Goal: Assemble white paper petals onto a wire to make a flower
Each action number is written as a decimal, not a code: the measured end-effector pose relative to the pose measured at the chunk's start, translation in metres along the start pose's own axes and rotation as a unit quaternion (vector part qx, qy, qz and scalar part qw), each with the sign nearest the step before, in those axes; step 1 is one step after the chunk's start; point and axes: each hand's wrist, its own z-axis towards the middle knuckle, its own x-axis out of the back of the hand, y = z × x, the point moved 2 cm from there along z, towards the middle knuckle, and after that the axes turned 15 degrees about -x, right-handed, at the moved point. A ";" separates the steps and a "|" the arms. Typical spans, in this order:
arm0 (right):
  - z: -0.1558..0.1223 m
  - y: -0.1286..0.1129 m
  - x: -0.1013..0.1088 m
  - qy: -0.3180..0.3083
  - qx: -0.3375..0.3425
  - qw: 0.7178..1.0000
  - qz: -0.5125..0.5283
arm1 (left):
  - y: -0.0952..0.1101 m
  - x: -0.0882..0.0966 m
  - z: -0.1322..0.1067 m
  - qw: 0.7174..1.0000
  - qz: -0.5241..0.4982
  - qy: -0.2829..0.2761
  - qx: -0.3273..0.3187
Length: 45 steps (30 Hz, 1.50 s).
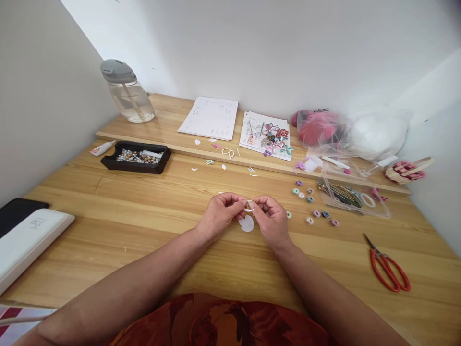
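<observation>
At the middle of the table my left hand (pixel 226 212) and my right hand (pixel 269 218) meet, fingertips nearly touching. Between them they pinch a small white curved piece (pixel 248 209), thin like a paper cutout, with a fine rim above it. Its exact make is too small to tell. Just below the fingers a round white paper cutout (pixel 247 224) with a notch lies flat on the wood. Beyond the hands rest small cut shapes: a green-striped leaf (pixel 209 162), a white oval (pixel 224 167) and a white crescent (pixel 194 169).
Red-handled scissors (pixel 389 271) lie at right, near several thread bobbins (pixel 316 214) and a clear tool box (pixel 355 194). A black bead tray (pixel 137 157) and water bottle (pixel 127 93) stand at left. A raised ledge (pixel 165 129) holds papers (pixel 211 117) and flower pieces (pixel 275 139).
</observation>
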 end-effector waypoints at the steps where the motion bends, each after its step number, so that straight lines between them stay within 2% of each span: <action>1: 0.000 0.000 0.000 0.000 0.000 1.000 0.003 | 0.000 0.000 0.000 1.000 -0.001 0.001 0.002; 8: -0.002 -0.001 -0.001 -0.010 -0.015 1.000 0.023 | 0.002 -0.002 -0.001 1.000 -0.014 0.004 0.012; 16: -0.002 -0.001 -0.001 0.008 -0.022 0.999 0.033 | 0.001 -0.002 -0.002 0.999 -0.031 -0.008 0.029; 22: -0.001 0.002 0.000 0.021 -0.042 0.997 0.061 | -0.003 0.000 -0.002 0.998 -0.047 0.007 0.029; 29: 0.002 0.003 0.000 0.017 -0.077 0.990 0.120 | -0.003 0.002 -0.001 0.997 -0.071 -0.013 0.042; 36: 0.002 0.000 0.000 0.018 -0.080 0.990 0.118 | 0.000 0.003 0.001 0.995 -0.086 -0.021 0.049; 42: 0.003 0.001 0.000 0.007 -0.078 0.989 0.126 | 0.002 0.005 0.002 0.997 -0.063 -0.002 0.032; 45: 0.003 0.002 0.001 0.005 -0.077 0.989 0.125 | 0.001 0.005 0.003 0.998 -0.050 -0.014 0.026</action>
